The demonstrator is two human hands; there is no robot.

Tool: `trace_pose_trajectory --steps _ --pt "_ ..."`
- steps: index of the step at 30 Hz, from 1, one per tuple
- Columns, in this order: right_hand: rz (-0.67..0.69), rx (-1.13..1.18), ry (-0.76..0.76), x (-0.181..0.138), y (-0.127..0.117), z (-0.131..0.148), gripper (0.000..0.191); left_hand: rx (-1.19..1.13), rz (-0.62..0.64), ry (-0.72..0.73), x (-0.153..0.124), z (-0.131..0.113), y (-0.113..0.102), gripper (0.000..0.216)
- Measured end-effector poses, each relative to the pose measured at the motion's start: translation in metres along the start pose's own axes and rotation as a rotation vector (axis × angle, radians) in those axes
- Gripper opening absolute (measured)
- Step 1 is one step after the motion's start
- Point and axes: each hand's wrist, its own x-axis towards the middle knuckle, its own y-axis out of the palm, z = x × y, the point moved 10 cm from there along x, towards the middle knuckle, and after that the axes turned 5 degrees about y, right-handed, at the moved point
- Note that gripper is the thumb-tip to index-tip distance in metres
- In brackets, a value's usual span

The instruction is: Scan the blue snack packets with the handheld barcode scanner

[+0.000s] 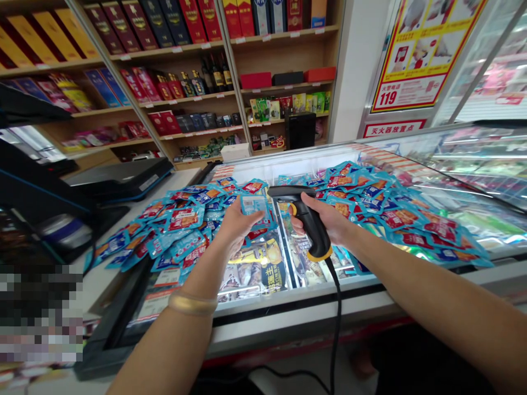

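Note:
In the middle of the head view, my left hand (235,226) grips a small blue snack packet (252,204), its barcode side facing up. My right hand (323,219) is wrapped round the grip of a black and yellow barcode scanner (316,233). The scanner's head points left toward the packet, a short gap apart. A cable runs down from its handle. Blue and red snack packets lie heaped on both sides, a left pile (185,219) and a right pile (382,203), on the glass top of a chest freezer (284,258). Bagged goods show through the glass.
Wooden shelves (284,52) with boxes and bottles stand behind the freezer. Dark counter equipment (119,178) sits at the left. A red and yellow poster (428,49) hangs at the back right. The scanner's cable (335,329) hangs over the freezer's front edge.

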Motion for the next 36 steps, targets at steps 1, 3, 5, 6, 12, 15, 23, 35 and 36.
trace_pose_trajectory --steps 1,3,5,6,12,15,23,35,36 --pt "0.001 0.002 0.004 0.0 0.0 -0.001 0.043 0.065 0.003 0.048 0.001 -0.001 0.0 0.042" --pt "0.011 0.005 0.011 0.0 0.001 -0.002 0.043 0.148 0.014 0.083 0.003 0.0 0.001 0.038" --pt "0.023 0.0 0.022 0.0 0.003 -0.004 0.043 0.196 0.015 0.084 0.005 0.002 0.0 0.034" --pt "0.027 -0.005 0.028 0.0 0.003 -0.004 0.043 0.22 0.017 0.088 0.006 0.002 0.0 0.033" --pt "0.035 -0.028 0.05 0.0 0.005 -0.006 0.046 0.3 0.047 0.141 0.008 -0.002 0.003 0.032" --pt "0.029 -0.025 0.058 -0.001 0.004 -0.007 0.046 0.336 0.035 0.143 0.007 -0.003 0.001 0.03" --pt "-0.004 0.021 0.028 0.001 0.002 -0.002 0.043 0.343 0.045 0.252 0.002 -0.014 0.008 0.027" --pt "-0.359 0.073 -0.332 -0.099 -0.102 0.098 0.04 0.735 0.285 0.799 -0.011 -0.09 0.155 0.051" --pt "-0.4 0.076 -0.352 -0.112 -0.114 0.103 0.04 0.789 0.318 0.799 -0.012 -0.088 0.175 0.051"
